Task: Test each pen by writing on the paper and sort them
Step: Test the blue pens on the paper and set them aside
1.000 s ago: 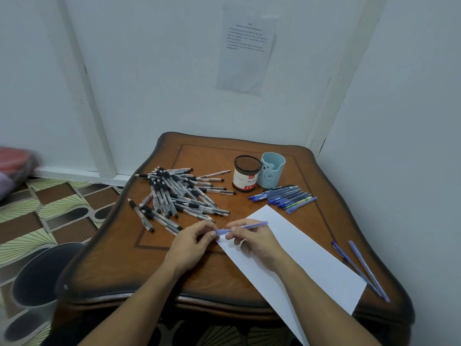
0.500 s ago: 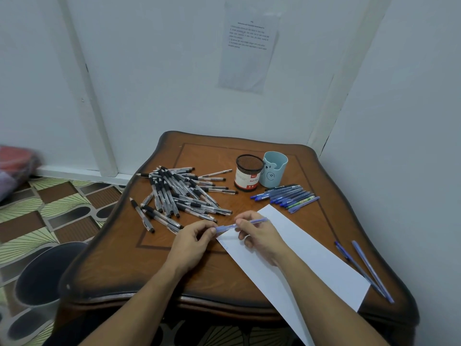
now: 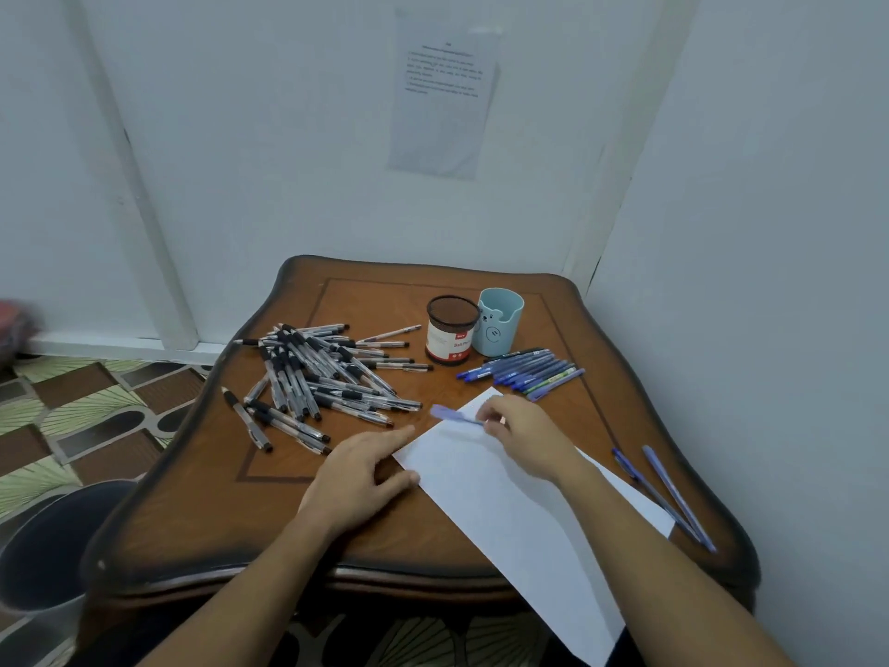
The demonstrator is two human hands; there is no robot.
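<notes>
The right hand pinches a blue pen in curled fingers. The left hand lies flat, its straight fingers pressing the left edge of the paper strip. The pen, blurred, juts leftward from the right hand over the strip's far corner, lying roughly across it; which end is the tip I cannot tell. A heap of black pens lies toward the worktop's far left.

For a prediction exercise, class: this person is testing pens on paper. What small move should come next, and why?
Probably lower the blue pen and scribble a short line: the right hand holds it over the paper, and the left hand lies flat at its edge.
</notes>
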